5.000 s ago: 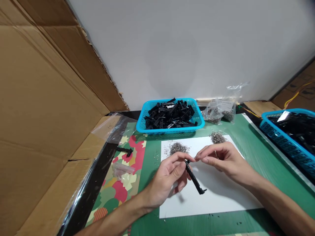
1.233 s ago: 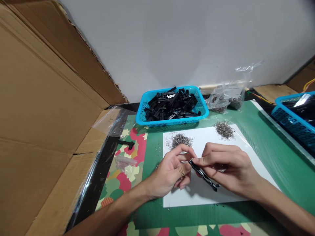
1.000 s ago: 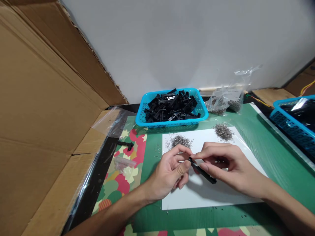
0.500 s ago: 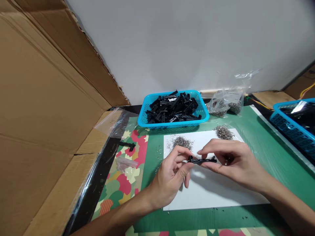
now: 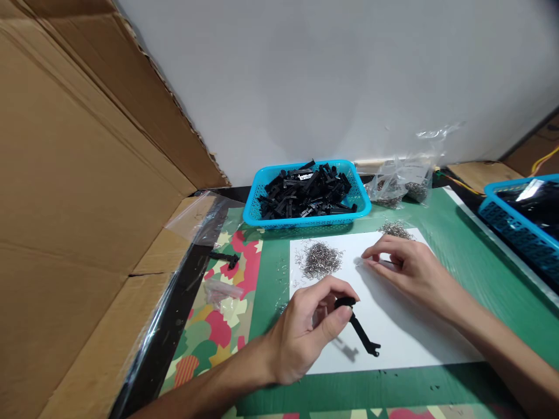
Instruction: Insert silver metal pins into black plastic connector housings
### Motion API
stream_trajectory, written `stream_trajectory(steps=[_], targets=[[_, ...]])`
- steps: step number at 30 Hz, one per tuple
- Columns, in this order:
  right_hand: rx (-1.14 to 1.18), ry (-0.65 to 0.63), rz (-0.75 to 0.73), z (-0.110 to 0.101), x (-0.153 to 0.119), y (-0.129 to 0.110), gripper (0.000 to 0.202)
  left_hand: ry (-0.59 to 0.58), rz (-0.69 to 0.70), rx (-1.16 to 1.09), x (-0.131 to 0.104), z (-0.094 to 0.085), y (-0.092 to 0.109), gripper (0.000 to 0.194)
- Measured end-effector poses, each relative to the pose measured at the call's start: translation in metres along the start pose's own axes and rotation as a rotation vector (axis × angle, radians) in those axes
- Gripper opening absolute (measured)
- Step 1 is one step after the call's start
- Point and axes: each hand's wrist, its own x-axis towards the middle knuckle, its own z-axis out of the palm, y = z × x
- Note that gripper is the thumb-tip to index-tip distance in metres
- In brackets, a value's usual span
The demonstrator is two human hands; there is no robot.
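Here, below the frame's centre, the left hand [image 5: 308, 333] pinches one end of a slim black plastic part [image 5: 361, 333], its forked end slanting down rightward above the white sheet [image 5: 410, 340]. The right hand [image 5: 413, 269], extended from the lower right, has thumb and forefinger tips close together; whether they hold anything cannot be told. A wire-piece pile [image 5: 323, 260] lies left of them.

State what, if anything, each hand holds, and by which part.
The left hand holds a slim, black, plastic-looking piece, its grip at the upper end; the notched lower end sticks out free. Whether the right hand holds anything cannot be told.
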Motion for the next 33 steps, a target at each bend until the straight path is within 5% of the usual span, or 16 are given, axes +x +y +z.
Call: stream_trajectory(steps=[9, 24, 33], targets=[[-0.011, -0.036, 0.133, 0.011, 0.005, 0.012, 0.016, -0.02, -0.018, -0.032, 0.003, 0.0, 0.001, 0.032], [-0.206, -0.136, 0.062, 0.016, 0.003, 0.0, 0.02, 0.118, -0.033, -0.407, 0.01, 0.009, -0.014, 0.026], [-0.208, -0.171, 0.01, 0.013, 0.001, -0.003, 0.017, 0.195, -0.018, -0.448, 0.014, 0.008, -0.016, 0.027]])
